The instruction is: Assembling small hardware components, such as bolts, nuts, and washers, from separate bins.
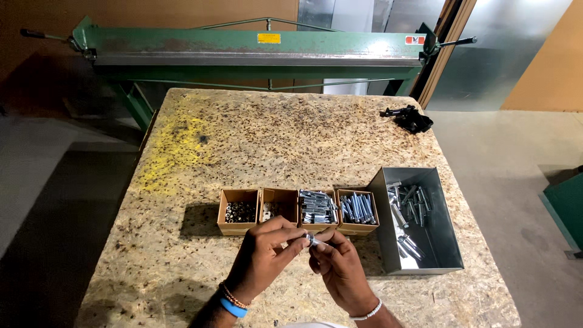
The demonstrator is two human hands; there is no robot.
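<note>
My left hand (262,254) and my right hand (340,267) meet above the near edge of a chipboard table (200,152). Together they pinch a small silver bolt (311,239) between the fingertips. Just beyond the hands stands a row of small cardboard boxes: one with dark nuts (240,211), one with a few small parts (278,208), and two with silver bolts (317,208) (357,208). Right of the row sits a grey metal bin (446,240) holding several assembled bolts.
A black tool (412,118) lies near the far right corner of the table. A green sheet-metal bending machine (255,51) stands behind the table. Grey floor surrounds the table on both sides, and a green object (565,206) shows at the right edge.
</note>
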